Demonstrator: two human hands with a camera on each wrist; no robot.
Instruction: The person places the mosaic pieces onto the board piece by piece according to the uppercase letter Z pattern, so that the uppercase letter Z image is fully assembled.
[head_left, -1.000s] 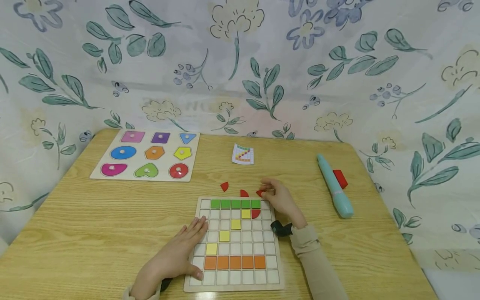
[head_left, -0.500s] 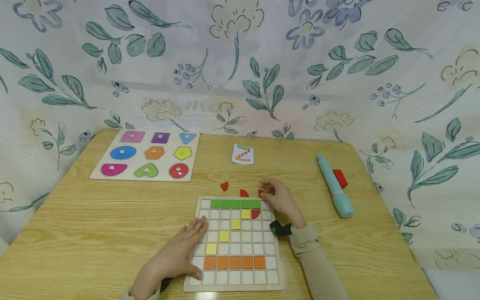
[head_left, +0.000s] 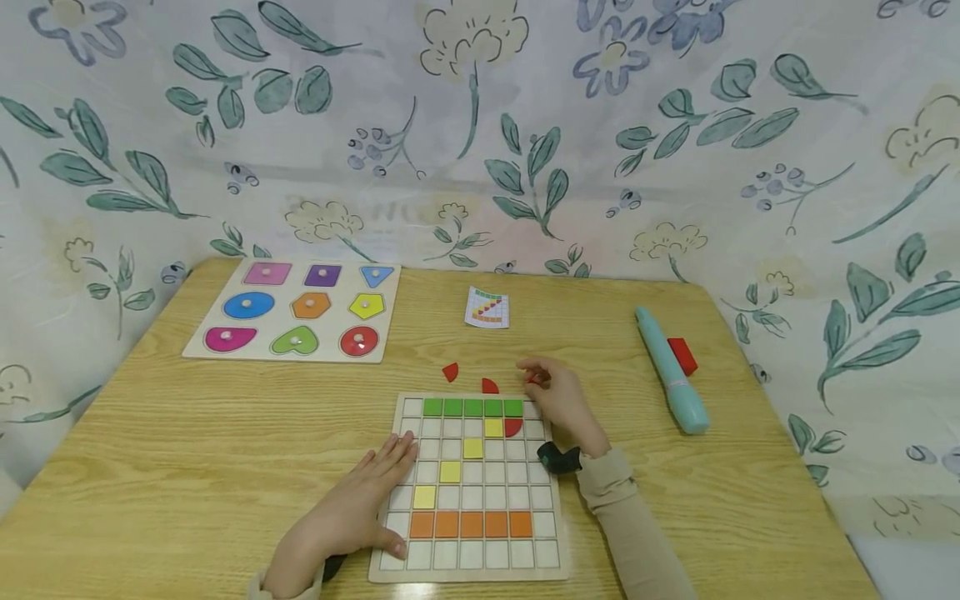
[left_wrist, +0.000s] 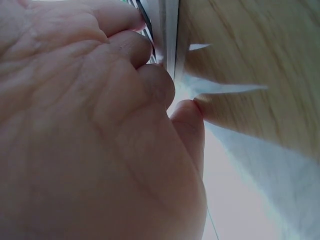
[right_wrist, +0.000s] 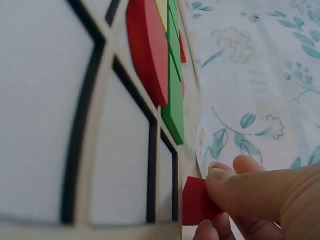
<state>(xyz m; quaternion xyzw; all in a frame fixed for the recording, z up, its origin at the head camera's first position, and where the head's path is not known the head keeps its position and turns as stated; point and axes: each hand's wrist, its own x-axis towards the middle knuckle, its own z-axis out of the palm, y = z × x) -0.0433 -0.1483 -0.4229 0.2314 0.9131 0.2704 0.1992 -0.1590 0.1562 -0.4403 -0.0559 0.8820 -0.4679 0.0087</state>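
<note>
A wooden grid board (head_left: 468, 575) lies before me in the head view. It bears a green row, a yellow diagonal, an orange row and one red quarter-circle tile (head_left: 513, 427) beside the top yellow square. My left hand (head_left: 348, 508) rests spread on the board's left edge, fingers straight. Just beyond the far right corner, my right hand (head_left: 558, 398) pinches another red quarter-circle tile (right_wrist: 196, 202) between thumb and fingers. That tile is mostly covered by the fingers in the head view. The left wrist view shows mainly the back of the left hand (left_wrist: 100, 130).
Two loose red quarter-circle tiles (head_left: 490, 386) lie behind the board. Farther back is a small pattern card (head_left: 487, 307). A knob puzzle (head_left: 393, 317) of coloured shapes sits at the back left. On the right lie a turquoise tapered object (head_left: 671, 375) and a red block (head_left: 682, 356).
The right fingers have closed on the red quarter-circle tile beyond the corner and drawn it up from the table into the grip. My left hand stays in place.
</note>
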